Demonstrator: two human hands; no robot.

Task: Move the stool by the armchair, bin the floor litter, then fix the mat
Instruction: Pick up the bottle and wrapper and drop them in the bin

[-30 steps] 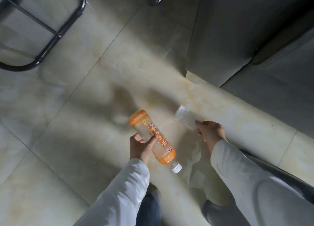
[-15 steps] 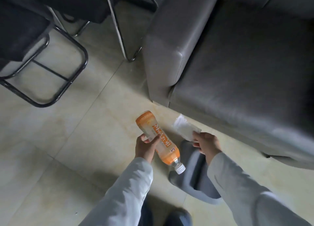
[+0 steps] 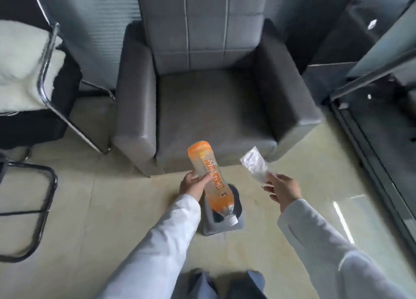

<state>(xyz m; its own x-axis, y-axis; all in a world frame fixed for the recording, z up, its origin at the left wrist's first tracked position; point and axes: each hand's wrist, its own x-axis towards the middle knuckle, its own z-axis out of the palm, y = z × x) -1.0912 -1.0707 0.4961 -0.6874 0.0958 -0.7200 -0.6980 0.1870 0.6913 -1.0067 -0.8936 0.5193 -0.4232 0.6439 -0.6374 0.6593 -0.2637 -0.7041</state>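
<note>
Left hand (image 3: pixel 195 186) gripping bottle (image 3: pixel 210 180), stool (image 3: pixel 236 199) half-hidden

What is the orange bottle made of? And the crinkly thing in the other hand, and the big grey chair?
The bottle looks like clear plastic: you can see through its middle, and it has an orange printed label. The wrapper seems to be thin, see-through plastic film, wrinkled and shiny. The armchair looks like smooth grey leather or fake leather, with stitched seams and a dull shine; which one, I cannot tell.
</note>
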